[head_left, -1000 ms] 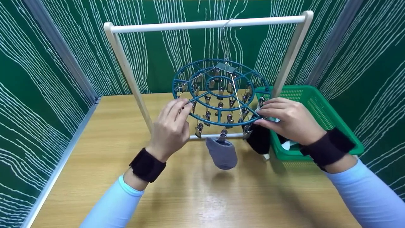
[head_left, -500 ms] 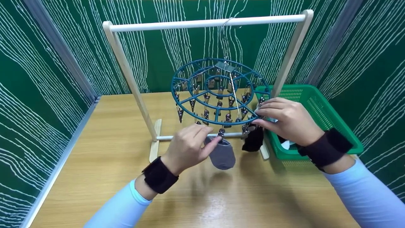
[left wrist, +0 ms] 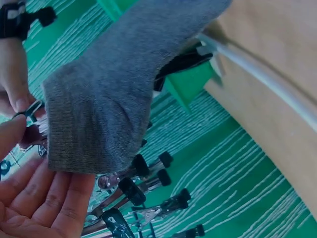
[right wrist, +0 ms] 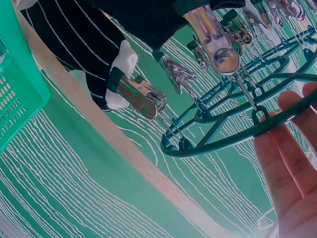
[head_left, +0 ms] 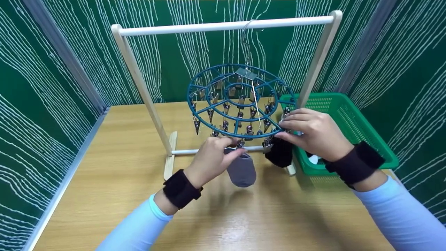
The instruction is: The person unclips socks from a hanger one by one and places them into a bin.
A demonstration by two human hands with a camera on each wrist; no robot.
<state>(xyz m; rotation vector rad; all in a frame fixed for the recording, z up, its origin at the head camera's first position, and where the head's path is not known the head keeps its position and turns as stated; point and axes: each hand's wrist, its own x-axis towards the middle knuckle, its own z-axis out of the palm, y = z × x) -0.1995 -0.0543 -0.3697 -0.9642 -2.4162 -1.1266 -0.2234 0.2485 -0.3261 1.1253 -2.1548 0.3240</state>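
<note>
A round teal clip hanger (head_left: 240, 101) hangs by its hook from the white rail (head_left: 226, 26). A grey sock (head_left: 241, 171) and a black sock (head_left: 280, 153) dangle from clips at its front. My left hand (head_left: 234, 148) pinches the grey sock's cuff just under its clip. In the left wrist view the grey sock (left wrist: 109, 94) lies against my fingers (left wrist: 49, 198). My right hand (head_left: 284, 129) grips the hanger's front right rim, above the black sock. In the right wrist view the rim (right wrist: 223, 139) crosses my fingers (right wrist: 282, 163), near a metal clip (right wrist: 218, 44).
A green basket (head_left: 348, 115) with more laundry stands at the right behind my right hand. The rack's white uprights and foot bar (head_left: 188, 151) stand on the wooden table (head_left: 122, 181). Green patterned walls close in the left, back and right.
My left hand left the hanger's left rim, dropped down and right, and took the grey sock's cuff. The right hand stayed on the rim; the hanger swung slightly.
</note>
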